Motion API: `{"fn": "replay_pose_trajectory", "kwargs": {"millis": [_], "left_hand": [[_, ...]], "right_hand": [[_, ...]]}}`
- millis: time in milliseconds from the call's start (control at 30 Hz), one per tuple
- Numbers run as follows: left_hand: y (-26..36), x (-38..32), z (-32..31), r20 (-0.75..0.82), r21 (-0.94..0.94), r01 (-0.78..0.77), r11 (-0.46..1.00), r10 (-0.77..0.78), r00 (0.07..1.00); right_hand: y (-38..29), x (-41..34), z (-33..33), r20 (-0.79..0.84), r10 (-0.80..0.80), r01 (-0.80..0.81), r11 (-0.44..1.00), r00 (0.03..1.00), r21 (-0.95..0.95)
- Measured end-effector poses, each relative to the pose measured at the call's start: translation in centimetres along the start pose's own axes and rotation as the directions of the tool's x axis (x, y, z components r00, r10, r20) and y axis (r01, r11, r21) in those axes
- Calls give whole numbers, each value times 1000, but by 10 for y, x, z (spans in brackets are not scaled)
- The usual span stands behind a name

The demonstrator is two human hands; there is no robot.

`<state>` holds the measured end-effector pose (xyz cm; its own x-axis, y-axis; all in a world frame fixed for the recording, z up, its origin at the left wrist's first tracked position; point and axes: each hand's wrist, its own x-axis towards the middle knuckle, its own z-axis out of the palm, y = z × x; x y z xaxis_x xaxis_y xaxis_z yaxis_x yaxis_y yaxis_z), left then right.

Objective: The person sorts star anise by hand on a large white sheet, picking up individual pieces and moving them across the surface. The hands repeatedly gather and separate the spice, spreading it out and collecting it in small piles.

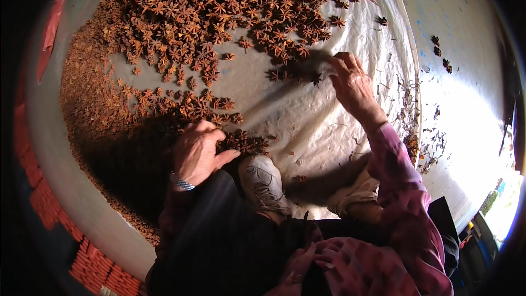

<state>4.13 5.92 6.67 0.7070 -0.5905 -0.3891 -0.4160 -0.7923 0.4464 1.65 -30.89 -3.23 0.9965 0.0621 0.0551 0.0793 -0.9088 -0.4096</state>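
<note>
A large heap of dried star anise pods point(230, 4) covers the upper part of a pale sheet point(304, 123). My left hand point(199, 152), with a metal-banded watch point(185, 184) at the wrist, rests over the lower edge of the pods. Its thumb points right, away from the curled fingers; the fingertips are hidden, so I cannot tell if they grip a pod. My right hand point(351, 82) hovers or rests at the sheet's right side, fingers bent leftward and apart, nothing visible between them. A dark star anise point(316, 79) lies just left of it, in shadow.
Smaller broken bits point(88, 78) form a band along the left. My white shoe point(263, 181) stands on the sheet between my arms. Stems and crumbs point(435, 144) lie scattered on the grey floor point(464, 102) at right. Red stacked bundles point(98, 263) line the lower left.
</note>
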Motion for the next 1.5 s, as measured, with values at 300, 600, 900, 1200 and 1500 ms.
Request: {"fn": "replay_pose_trajectory", "kwargs": {"millis": [300,600,900,1200,1500], "left_hand": [[42,29,36,5,-251,128,960,-131,991],[43,65,41,-62,-833,16,553,-122,991],[35,13,0,343,-870,491,-55,647,681],[-5,2,3,88,-217,54,975,-35,995],[44,35,55,194,-979,184,-87,-136,972]], "right_hand": [[-23,-7,-11,-4,60,-60,994,998,-87],[-99,1,3,-59,-286,292,944,956,155],[-72,-20,-47,262,-537,492,843,802,220],[-14,-7,3,186,-166,161,986,968,39],[-131,-31,-4,31,49,-53,569,998,821]]}}
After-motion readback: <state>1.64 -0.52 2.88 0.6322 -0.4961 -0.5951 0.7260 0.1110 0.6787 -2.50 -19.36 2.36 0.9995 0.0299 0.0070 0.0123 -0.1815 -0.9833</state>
